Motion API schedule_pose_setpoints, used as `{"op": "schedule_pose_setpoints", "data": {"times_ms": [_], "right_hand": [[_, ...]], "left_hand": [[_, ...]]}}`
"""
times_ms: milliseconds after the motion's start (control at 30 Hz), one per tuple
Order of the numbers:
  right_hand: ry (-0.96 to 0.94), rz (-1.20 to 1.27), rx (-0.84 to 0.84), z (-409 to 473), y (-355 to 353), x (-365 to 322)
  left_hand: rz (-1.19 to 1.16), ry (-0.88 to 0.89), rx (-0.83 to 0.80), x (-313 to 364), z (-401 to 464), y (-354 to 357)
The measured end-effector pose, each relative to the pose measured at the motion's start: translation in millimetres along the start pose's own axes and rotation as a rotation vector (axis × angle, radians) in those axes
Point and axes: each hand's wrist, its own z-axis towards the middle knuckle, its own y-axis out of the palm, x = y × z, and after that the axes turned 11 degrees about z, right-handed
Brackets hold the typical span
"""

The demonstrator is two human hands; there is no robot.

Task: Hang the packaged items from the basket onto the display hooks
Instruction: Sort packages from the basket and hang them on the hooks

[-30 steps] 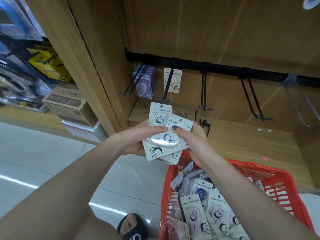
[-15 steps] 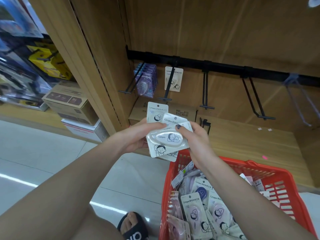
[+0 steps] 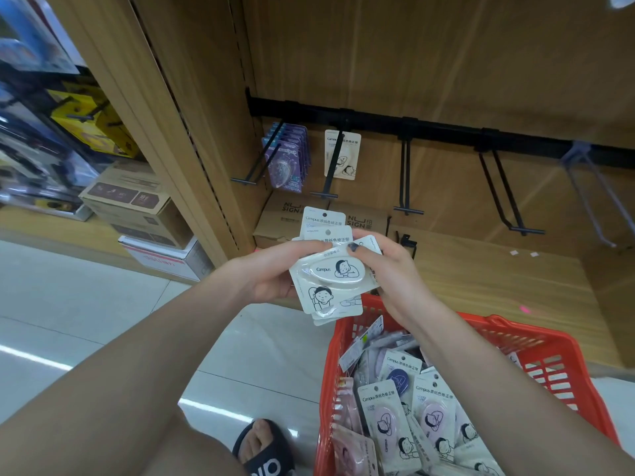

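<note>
Both the left hand [image 3: 271,276] and right hand [image 3: 388,273] grip a fanned stack of packs [image 3: 331,269], with the basket [image 3: 536,341] below them and the hooks [image 3: 407,180] beyond.

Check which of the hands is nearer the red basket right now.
Right. The right hand sits just above the red basket rim at its far-left corner; the left hand is off to the left, over the floor. Both grip the stack of white packages.
</note>
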Motion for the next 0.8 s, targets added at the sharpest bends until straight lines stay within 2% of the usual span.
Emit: {"op": "schedule_pose_setpoints", "data": {"times_ms": [233, 433, 533, 633, 800], "right_hand": [[-0.03, -0.003, 0.146, 2, 1, 13], [-0.096, 0.078, 0.489, 4, -8, 20], [-0.122, 0.098, 0.567, 3, 2, 23], [-0.094, 0.109, 0.512, 2, 13, 26], [0.017, 0.3, 0.281, -8, 20, 19]], "left_hand": [[-0.068, 0.027, 0.051, -5, 4, -8], [-0.048, 0.163, 0.148, -10, 5, -20], [-0.028, 0.199, 0.223, -12, 8, -18], [-0.003, 0.217, 0.275, -13, 10, -16], [0.016, 0.225, 0.304, -16, 16, -20]]}}
